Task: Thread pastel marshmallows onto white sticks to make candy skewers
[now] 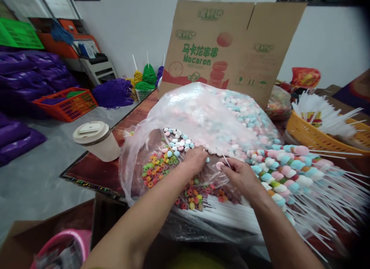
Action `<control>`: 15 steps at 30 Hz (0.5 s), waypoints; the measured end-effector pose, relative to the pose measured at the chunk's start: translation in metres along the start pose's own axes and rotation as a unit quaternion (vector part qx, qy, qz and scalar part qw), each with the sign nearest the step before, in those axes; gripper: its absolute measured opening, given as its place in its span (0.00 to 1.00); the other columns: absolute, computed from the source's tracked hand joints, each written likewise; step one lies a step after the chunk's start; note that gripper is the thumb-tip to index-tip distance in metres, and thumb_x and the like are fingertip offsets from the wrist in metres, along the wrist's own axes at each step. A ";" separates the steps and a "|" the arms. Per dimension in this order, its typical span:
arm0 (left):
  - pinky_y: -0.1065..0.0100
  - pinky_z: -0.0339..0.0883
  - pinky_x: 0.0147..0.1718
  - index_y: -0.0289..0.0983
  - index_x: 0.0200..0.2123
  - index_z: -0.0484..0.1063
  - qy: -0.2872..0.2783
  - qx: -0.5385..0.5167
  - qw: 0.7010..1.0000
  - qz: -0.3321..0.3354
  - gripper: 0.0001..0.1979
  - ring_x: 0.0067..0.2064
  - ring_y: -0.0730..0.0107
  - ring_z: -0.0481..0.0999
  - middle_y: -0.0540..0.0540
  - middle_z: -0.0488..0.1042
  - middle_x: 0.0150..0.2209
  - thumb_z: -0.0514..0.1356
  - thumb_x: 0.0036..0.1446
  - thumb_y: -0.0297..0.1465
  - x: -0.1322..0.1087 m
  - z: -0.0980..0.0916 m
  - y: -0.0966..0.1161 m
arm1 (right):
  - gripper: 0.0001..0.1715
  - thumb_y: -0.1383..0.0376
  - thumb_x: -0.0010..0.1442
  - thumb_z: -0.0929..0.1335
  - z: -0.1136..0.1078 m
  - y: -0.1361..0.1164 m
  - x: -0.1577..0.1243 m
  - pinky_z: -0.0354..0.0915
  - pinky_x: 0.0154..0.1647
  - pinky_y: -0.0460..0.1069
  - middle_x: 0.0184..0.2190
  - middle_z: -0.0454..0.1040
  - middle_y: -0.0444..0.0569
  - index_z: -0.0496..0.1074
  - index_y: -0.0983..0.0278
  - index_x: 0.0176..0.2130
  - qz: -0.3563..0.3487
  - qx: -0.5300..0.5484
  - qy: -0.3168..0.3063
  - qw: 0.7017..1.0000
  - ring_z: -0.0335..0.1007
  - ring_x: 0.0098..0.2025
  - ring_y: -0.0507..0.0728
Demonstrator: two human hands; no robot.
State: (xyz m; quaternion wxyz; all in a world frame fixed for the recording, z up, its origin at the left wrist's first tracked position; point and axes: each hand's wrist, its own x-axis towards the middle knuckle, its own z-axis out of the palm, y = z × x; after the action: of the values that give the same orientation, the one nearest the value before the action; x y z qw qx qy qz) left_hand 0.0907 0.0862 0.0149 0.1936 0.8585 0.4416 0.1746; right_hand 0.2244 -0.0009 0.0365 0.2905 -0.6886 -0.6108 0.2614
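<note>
In my right hand (238, 174), the thumb and fingers pinch a white stick (227, 161) with a pink marshmallow (220, 166) at its end. My left hand (196, 160) is curled just to the left, with a pale blue marshmallow (207, 160) at its fingertips. Behind both hands lies a large clear plastic bag (185, 111) full of pink, white and blue marshmallows. Loose marshmallows (179, 142) and colourful cereal rings (158, 167) lie around my left forearm. Finished skewers (285, 172) of marshmallows and rings are piled right of my right hand.
Bare white sticks (228, 215) lie at the near edge. A yellow basket (306, 134) holds more white pieces at right. A lidded cup (98, 142) stands at the left table edge. Behind the bag rises a cardboard box (231, 45); an orange crate (66, 104) sits on the floor.
</note>
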 end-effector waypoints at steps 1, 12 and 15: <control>0.66 0.61 0.34 0.35 0.28 0.74 -0.001 0.001 1.000 0.005 0.08 0.36 0.60 0.71 0.40 0.71 0.33 0.55 0.48 0.23 -0.001 -0.002 -0.002 | 0.15 0.55 0.54 0.62 -0.003 0.001 -0.006 0.56 0.23 0.45 0.20 0.65 0.42 0.67 0.64 0.29 0.017 0.068 -0.006 0.998 0.59 0.23 0.51; 0.70 0.65 0.35 0.38 0.29 0.74 0.139 -0.391 0.905 -0.090 0.07 0.34 0.69 0.71 0.48 0.71 0.32 0.57 0.46 0.24 -0.102 -0.012 0.016 | 0.11 0.68 0.57 0.61 0.039 -0.019 -0.039 0.62 0.38 0.51 0.35 0.70 0.52 0.67 0.63 0.40 -0.218 0.026 0.156 0.963 0.66 0.38 0.57; 0.69 0.65 0.37 0.37 0.30 0.75 0.144 -0.417 0.891 -0.107 0.07 0.37 0.67 0.70 0.46 0.71 0.33 0.57 0.48 0.25 -0.113 -0.016 0.020 | 0.16 0.71 0.57 0.59 0.046 -0.023 -0.049 0.63 0.40 0.51 0.38 0.69 0.53 0.67 0.62 0.44 -0.264 0.025 0.112 0.958 0.66 0.41 0.58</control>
State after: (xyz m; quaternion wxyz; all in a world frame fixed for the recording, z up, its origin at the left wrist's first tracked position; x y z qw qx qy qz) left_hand 0.0349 -0.0155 0.0236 0.4858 0.6118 0.4406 0.4422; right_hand 0.1698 -0.0443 0.0219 0.4328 -0.5205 -0.7275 0.1115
